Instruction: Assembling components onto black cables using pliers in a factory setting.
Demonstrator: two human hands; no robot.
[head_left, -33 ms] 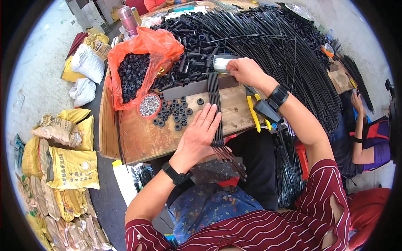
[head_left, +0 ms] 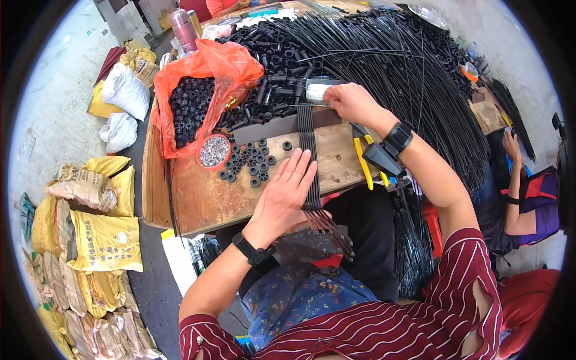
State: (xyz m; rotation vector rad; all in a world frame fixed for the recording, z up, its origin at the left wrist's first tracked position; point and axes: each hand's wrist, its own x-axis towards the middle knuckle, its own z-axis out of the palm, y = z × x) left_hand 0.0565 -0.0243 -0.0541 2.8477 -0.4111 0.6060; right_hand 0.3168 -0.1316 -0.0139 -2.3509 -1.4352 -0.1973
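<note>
Left hand (head_left: 287, 192) just below centre, laid flat, fingers straight and close together over the left edge of a row of black rods (head_left: 308, 132). Skin also shows under the rods at the hand's 4 o'clock; the palm side is hidden, so I can't tell if that grip is pinching them. The rods run from the 12 o'clock side down past the near table (head_left: 198, 198) edge, over a grey bar (head_left: 270, 128); their brownish lower ends fan out, partly lost against dark clothing.

Right hand (head_left: 354, 102) at 1 o'clock, fingers curled at a pale, shiny piece (head_left: 317, 92). Fingertips covered, glare on the piece: kind unclear, and can't tell whether this grip is pinching it or only touching.

Yellow-handled pliers (head_left: 362, 157) below the right wrist, head hard to see. Black ring caps (head_left: 255, 163) at the left hand's 11 o'clock, too small to count, beside a red bowl (head_left: 198, 151) of tiny silver bits. Orange-red bag (head_left: 210, 57) at 10 o'clock, its folds hiding some black parts inside. Co-worker's hand (head_left: 511, 146) at 3 o'clock; person at 12 o'clock cut off.
</note>
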